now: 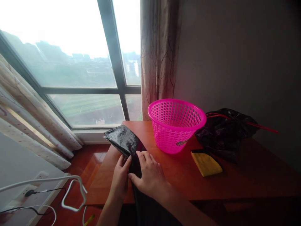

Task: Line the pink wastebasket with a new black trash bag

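Note:
A folded black plastic bag [127, 138] stretches from beyond my fingers down toward the table's front edge. My left hand [121, 174] grips its left side, with thumb and fingers closed on the plastic. From the right, my right hand [149, 172] pinches the same bag, its fingers curled over the top and the thumb near the left hand. Just past the right hand stands a pink perforated plastic basket [162, 138], upright, with a small sticker on its side. What is inside its bottom is hidden.
The wooden table [169, 175] also bears a folded yellow cloth [207, 164] with a dark edge. Behind it lies a crumpled black bag [223, 135] with a red strip [261, 126]. White cables [72, 207] and wall sockets are at lower left. A window and curtains [158, 56] stand behind.

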`<action>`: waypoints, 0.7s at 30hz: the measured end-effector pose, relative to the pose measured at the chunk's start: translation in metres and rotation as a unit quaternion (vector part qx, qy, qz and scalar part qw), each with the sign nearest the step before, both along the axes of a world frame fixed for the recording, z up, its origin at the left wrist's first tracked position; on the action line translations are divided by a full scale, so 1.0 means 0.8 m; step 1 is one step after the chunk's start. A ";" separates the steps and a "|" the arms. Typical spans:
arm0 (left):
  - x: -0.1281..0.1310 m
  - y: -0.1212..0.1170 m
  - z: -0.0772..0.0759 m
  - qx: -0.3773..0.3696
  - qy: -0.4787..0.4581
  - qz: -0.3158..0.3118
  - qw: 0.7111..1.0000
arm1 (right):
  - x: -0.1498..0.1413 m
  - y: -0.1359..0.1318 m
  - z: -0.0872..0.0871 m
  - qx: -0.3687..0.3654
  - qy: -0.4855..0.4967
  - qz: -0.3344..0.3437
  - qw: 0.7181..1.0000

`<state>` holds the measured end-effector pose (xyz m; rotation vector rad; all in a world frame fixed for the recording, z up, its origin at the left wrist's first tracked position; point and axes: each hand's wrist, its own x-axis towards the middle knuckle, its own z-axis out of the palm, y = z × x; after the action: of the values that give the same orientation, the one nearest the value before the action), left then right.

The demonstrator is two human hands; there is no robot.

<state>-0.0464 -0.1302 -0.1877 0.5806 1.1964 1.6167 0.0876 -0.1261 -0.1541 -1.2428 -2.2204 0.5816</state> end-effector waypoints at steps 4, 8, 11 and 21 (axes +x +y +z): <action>0.009 0.000 0.007 -0.003 0.044 -0.008 0.999 | 0.005 0.012 -0.003 -0.024 0.029 -0.005 0.999; 0.006 -0.004 0.005 -0.031 0.023 -0.036 0.999 | 0.011 0.026 -0.008 -0.041 0.088 -0.004 0.995; 0.003 -0.007 0.002 -0.030 0.027 -0.044 0.998 | 0.014 0.034 -0.013 -0.032 0.138 0.005 0.990; 0.009 -0.003 -0.003 -0.013 0.082 -0.035 0.996 | 0.018 0.039 -0.012 0.013 0.185 0.048 0.981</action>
<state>-0.0392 -0.1327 -0.1902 0.7431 1.3010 1.5165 0.1017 -0.0949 -0.1636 -0.9294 -1.9721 0.7514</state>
